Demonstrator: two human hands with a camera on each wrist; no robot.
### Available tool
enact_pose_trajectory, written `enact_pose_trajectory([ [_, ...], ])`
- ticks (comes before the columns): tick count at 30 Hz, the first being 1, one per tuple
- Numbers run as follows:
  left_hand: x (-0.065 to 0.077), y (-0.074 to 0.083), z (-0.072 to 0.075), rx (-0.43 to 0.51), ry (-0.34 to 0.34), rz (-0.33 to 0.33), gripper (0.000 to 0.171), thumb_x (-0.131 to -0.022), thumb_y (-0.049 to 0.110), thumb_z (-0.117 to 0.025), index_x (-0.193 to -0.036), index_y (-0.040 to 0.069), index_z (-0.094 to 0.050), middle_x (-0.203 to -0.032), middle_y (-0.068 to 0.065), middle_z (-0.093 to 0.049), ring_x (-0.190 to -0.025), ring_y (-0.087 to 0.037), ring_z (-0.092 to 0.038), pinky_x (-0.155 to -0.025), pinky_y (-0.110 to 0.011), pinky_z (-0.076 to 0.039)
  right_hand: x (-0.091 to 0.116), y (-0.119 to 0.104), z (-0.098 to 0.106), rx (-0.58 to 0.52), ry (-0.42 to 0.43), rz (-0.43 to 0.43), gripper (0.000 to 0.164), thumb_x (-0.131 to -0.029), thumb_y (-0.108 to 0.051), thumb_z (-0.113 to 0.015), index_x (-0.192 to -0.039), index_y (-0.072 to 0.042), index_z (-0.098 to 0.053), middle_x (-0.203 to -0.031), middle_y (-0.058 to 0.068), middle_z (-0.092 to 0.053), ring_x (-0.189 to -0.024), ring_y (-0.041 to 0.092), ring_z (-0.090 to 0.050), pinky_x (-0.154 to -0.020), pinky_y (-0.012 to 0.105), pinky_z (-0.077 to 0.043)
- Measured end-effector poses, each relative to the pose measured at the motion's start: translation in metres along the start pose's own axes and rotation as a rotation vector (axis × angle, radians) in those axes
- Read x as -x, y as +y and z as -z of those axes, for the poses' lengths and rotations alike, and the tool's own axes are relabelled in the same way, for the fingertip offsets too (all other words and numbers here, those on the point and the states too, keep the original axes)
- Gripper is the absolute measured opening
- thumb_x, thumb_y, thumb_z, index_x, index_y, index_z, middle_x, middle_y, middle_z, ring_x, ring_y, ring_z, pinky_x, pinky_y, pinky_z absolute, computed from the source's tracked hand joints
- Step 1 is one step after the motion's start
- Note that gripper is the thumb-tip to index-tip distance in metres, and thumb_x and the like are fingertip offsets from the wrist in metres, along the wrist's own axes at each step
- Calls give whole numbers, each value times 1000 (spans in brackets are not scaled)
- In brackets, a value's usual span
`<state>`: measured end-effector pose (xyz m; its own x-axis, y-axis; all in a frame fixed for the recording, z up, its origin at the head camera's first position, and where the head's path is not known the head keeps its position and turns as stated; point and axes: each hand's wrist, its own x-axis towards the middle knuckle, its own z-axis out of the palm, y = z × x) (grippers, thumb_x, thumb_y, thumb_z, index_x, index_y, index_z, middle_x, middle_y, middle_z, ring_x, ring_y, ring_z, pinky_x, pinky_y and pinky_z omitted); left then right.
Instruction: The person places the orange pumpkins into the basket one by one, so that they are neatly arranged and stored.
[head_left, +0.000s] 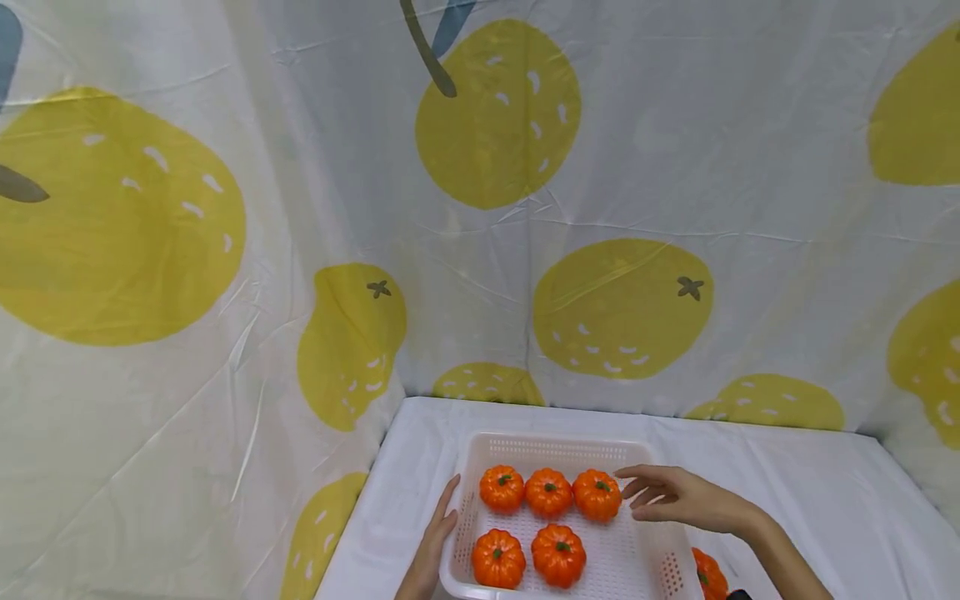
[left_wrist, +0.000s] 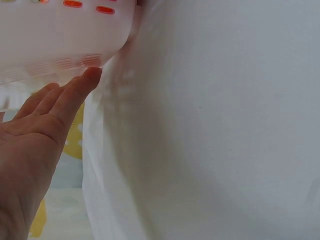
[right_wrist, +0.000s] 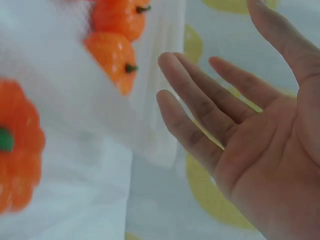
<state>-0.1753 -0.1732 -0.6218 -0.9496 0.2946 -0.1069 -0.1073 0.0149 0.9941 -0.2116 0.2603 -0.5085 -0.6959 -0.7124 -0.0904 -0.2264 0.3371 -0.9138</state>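
Note:
A white perforated plastic basket [head_left: 615, 554] stands on the table, with orange toy pumpkins inside: three in the back row, including the rightmost pumpkin [head_left: 597, 495], and two in front, one being the front pumpkin [head_left: 558, 556]. My left hand [head_left: 429, 546] lies along the basket's left wall, fingers straight; in the left wrist view its fingertips [left_wrist: 92, 75] appear to touch the wall. Over the basket's right rim hovers my right hand [head_left: 678, 497], loosely spread and holding nothing, its fingertips close to the rightmost back pumpkin. The right wrist view shows its bare palm [right_wrist: 265, 150].
Another orange pumpkin [head_left: 708, 573] sits outside the basket at its right, partly hidden by the wall. A small black object [head_left: 738, 595] pokes in at the bottom edge. White cloth [head_left: 810, 492] covers the table, and a fruit-print curtain [head_left: 480, 292] hangs behind and at the sides.

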Motion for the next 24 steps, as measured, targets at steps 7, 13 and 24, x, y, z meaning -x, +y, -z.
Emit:
enact_pose_trajectory([
  [7,0,-1,1,9,-18,-7,62,-111,50,-27,-168,34,-5,-176,-12,1,-158,-47,-13,-122,-68,-26,58,17,18,53,229,-84,62,-105,-16,-60,-156,7,-34,-137,-4,-66,-111,-4,-66,-85,20,-59],
  [13,0,-4,2,35,-37,3,62,-112,50,-25,-167,35,-4,-176,-11,3,-158,-46,-13,-122,-66,-26,91,45,15,73,316,-206,68,-104,-21,-62,-156,9,-30,-132,-30,-58,-107,-18,-57,-83,21,-59],
  [24,-2,-6,3,53,-38,14,61,-111,52,-26,-167,39,-4,-177,-9,2,-158,-45,-16,-121,-63,-32,112,95,-14,30,304,-461,81,-102,-33,-64,-158,9,-23,-150,41,-43,-120,38,-63,-94,56,-58],
])
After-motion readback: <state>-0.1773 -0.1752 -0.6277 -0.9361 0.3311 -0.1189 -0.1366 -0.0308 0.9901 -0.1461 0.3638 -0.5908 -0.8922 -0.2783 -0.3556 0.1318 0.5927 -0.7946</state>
